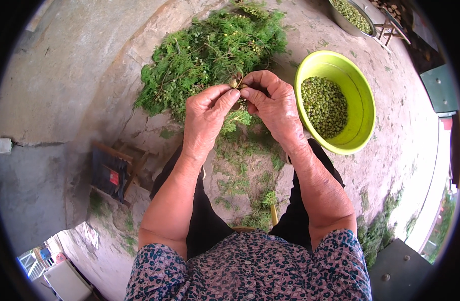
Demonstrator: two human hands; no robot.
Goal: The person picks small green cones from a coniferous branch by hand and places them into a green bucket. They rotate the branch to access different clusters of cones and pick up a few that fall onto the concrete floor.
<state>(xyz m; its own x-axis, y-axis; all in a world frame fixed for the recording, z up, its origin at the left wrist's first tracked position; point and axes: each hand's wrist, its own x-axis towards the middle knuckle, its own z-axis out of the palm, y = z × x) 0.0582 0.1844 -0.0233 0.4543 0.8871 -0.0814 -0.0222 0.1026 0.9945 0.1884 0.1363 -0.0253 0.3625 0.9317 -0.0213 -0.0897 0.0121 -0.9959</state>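
Both hands meet over the near edge of a heap of cut evergreen branches. A thin twig bearing a small pale cone shows at the fingertips. My left hand is closed, thumb and forefinger pinched on the twig. From the other side my right hand pinches it too, thumb against bent forefinger. The fingers hide most of the twig. To the right of my right hand stands a lime-green plastic tub, part filled with small round green cones.
A metal basin of similar green cones stands at the far right, beside a small stool. On the left, a low folding stool stands near a wall. Green scraps litter the ground between my legs.
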